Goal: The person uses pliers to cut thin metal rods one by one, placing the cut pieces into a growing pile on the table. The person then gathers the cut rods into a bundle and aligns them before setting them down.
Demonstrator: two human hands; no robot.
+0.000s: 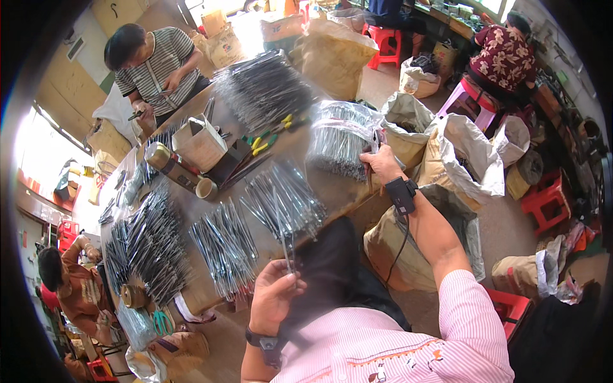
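Note:
My left hand [274,295] is close to my chest, its fingers pinched on a thin metal rod piece [285,246] that sticks upward. My right hand [382,163] is stretched out over the table's right edge and grips a clear plastic bag of thin metal rods [338,137]. A black band with a cable is on my right wrist. Between my hands, loose bundles of the same dark rods [284,198] lie on the brown table [345,191].
More rod piles [220,246] and a big heap [262,89] cover the table, with a cardboard box [199,143], a metal flask [167,165], pliers [265,142] and scissors [161,321]. Open sacks [472,153] and red stools [543,201] stand right. Other people work around.

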